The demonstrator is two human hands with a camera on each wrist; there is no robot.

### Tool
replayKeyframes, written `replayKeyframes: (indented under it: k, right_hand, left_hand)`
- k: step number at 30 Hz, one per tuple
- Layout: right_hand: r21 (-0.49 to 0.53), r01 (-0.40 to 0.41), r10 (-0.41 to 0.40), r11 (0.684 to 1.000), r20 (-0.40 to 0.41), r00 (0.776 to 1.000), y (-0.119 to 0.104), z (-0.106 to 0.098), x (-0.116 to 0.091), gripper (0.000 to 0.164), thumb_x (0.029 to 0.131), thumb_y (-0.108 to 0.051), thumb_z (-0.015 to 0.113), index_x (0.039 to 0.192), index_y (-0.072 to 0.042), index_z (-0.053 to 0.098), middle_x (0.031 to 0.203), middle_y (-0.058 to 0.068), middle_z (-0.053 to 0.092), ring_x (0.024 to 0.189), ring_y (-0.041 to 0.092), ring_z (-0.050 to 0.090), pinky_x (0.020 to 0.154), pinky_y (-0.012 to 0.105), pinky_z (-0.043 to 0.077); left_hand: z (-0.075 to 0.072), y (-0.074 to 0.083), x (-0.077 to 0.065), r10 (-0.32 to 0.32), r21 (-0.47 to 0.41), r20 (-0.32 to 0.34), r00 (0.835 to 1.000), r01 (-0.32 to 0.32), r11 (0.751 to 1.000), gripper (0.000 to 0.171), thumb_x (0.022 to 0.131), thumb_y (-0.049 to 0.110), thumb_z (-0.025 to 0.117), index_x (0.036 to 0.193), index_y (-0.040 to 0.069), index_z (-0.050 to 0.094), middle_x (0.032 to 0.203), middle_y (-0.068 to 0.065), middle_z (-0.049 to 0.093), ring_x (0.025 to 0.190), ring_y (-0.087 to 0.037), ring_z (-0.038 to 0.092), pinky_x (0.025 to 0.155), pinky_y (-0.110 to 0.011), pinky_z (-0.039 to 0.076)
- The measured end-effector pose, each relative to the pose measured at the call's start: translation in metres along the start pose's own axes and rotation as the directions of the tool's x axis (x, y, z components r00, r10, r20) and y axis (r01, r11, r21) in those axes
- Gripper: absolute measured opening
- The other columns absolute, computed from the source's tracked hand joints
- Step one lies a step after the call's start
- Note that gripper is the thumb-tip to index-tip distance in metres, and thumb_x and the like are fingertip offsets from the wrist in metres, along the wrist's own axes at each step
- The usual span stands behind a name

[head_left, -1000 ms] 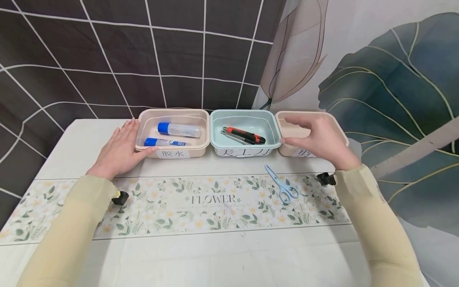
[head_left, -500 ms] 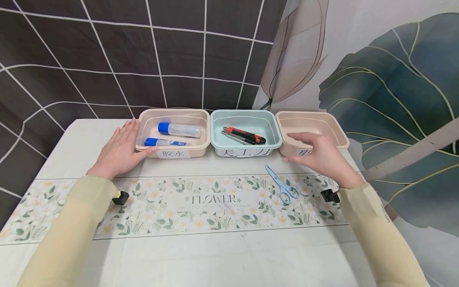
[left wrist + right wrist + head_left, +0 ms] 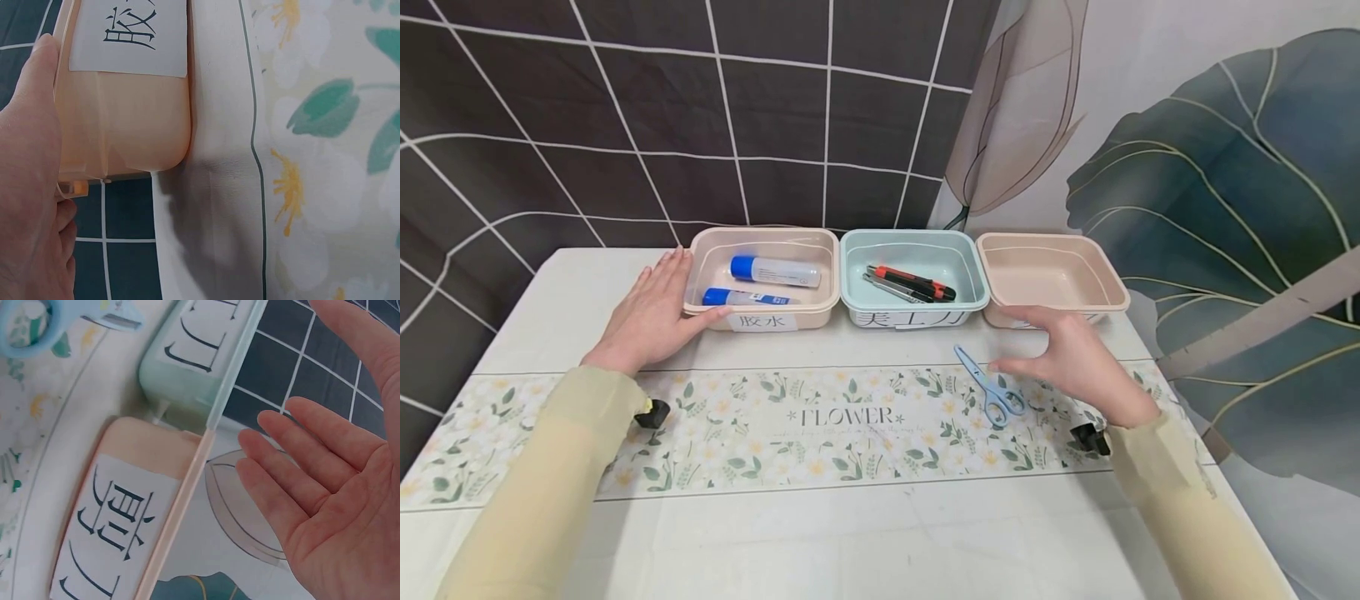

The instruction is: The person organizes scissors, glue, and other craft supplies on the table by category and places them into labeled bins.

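Observation:
My left hand [image 3: 647, 312] rests against the left end of a pinkish-beige bin [image 3: 827, 279], its thumb [image 3: 42, 72] lying along the front rim. Inside that bin lie two blue-capped glue tubes, one clear glue tube [image 3: 786, 272] behind a smaller one [image 3: 745, 297]. A pale blue bin [image 3: 853, 246] in the middle contains several utility knives [image 3: 917, 283], one of them red and black. Light blue scissors [image 3: 992, 393] lie on the table, tip toward the bins. Close to their right side, my right hand [image 3: 1075, 358] hovers empty, thumb and fingers spread apart, in front of the right beige bin [image 3: 1037, 275].
Paper labels with Chinese characters mark the bin fronts, such as the white label [image 3: 119, 525] on the right bin. A floral printed strip [image 3: 737, 442] crosses the white table [image 3: 850, 542]. Behind the bins hangs a dark gridded cloth [image 3: 775, 108].
My right hand has come down from over the right bin toward the scissors, uncovering that bin's inside. The left hand, bins and scissors stay in place.

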State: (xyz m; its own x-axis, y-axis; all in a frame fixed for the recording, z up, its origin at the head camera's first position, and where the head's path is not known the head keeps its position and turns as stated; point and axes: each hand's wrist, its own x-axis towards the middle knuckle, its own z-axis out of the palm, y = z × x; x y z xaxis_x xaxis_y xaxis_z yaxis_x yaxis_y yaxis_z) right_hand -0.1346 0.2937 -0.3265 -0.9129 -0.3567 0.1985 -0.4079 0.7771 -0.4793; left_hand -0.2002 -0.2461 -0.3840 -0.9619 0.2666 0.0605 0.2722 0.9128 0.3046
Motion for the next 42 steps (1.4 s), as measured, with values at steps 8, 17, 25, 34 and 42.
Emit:
replayKeyframes:
  k: [8,17,25,34,42]
  right_hand:
    - [-0.006,0.010,-0.010,1.000,0.028,1.000,0.005,0.009,-0.010,0.073,0.073,-0.033,0.095,0.136,-0.010,0.067,0.133,0.007,0.066,0.124,0.027,0.060,0.096,0.050,0.050]
    - [0.000,-0.068,0.067,0.998,0.116,0.991,0.014,0.022,-0.018,0.080,0.070,-0.034,0.096,0.136,-0.002,0.064,0.134,0.014,0.064,0.128,0.035,0.056,0.101,0.056,0.047]
    - [-0.059,-0.140,0.149,0.988,0.188,0.971,0.019,0.032,-0.022,0.080,0.068,-0.034,0.097,0.134,-0.002,0.065,0.131,0.014,0.067,0.123,0.036,0.059,0.100,0.056,0.048]
    - [-0.056,-0.190,0.199,0.980,0.248,0.948,0.021,0.039,-0.029,0.074,0.071,-0.034,0.095,0.132,-0.003,0.067,0.125,0.013,0.069,0.113,0.034,0.065,0.096,0.055,0.051]
    - [-0.086,-0.174,0.190,0.981,0.262,0.946,0.023,0.043,-0.034,0.066,0.069,-0.032,0.097,0.123,-0.004,0.072,0.103,0.000,0.070,0.092,0.018,0.064,0.083,0.043,0.054]
  left_hand:
    - [-0.001,0.002,-0.001,-0.003,-0.007,-0.001,1.000,0.003,1.000,0.109,0.097,0.069,0.049,0.160,-0.006,0.001,0.166,-0.026,0.002,0.153,-0.039,0.001,0.123,-0.048,-0.005]
    - [-0.002,0.003,-0.001,-0.009,-0.006,0.001,1.000,0.009,1.000,0.109,0.097,0.069,0.048,0.160,-0.006,0.000,0.166,-0.026,0.002,0.153,-0.039,0.001,0.123,-0.048,-0.005]
    - [-0.002,0.004,-0.001,-0.010,-0.013,-0.001,1.000,0.010,1.000,0.109,0.097,0.069,0.049,0.160,-0.006,0.000,0.166,-0.026,0.002,0.153,-0.039,0.002,0.123,-0.048,-0.005]
    - [-0.002,0.003,-0.001,-0.007,-0.010,-0.001,1.000,0.007,1.000,0.109,0.096,0.069,0.049,0.160,-0.005,0.001,0.166,-0.026,0.003,0.153,-0.040,0.002,0.123,-0.049,-0.005]
    - [-0.003,0.003,0.000,0.003,-0.009,-0.005,1.000,-0.003,1.000,0.108,0.097,0.068,0.049,0.160,-0.006,0.001,0.166,-0.027,0.004,0.153,-0.041,0.002,0.123,-0.049,-0.004]
